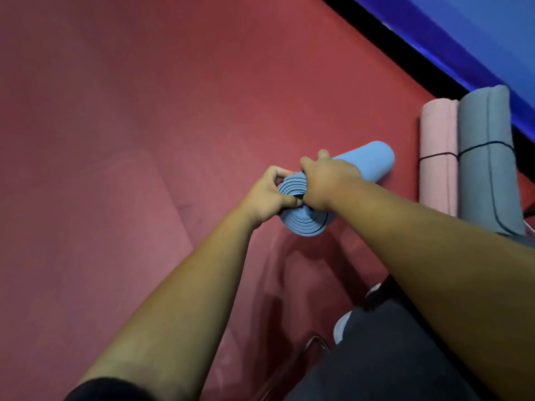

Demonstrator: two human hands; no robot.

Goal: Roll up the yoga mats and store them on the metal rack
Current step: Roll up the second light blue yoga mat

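Note:
A rolled blue yoga mat (pixel 367 160) is held above the red floor, its spiral end (pixel 304 224) facing me. My left hand (pixel 267 195) grips the near end from the left, fingers curled over the rim and thumb pinching near the centre. My right hand (pixel 327 180) wraps over the top of the roll just behind that end. A thin black cord or strap edge shows at the end of the roll between my hands. At the bottom, a bit of a metal frame (pixel 315 341) shows, possibly the rack.
A rolled pink mat (pixel 437 157) and a rolled grey mat (pixel 486 157), each tied with a black cord, lie side by side at the right by the blue wall (pixel 477 39). A red floor (pixel 144 111) spreads left. My dark-trousered legs and white shoe (pixel 341 325) are at bottom right.

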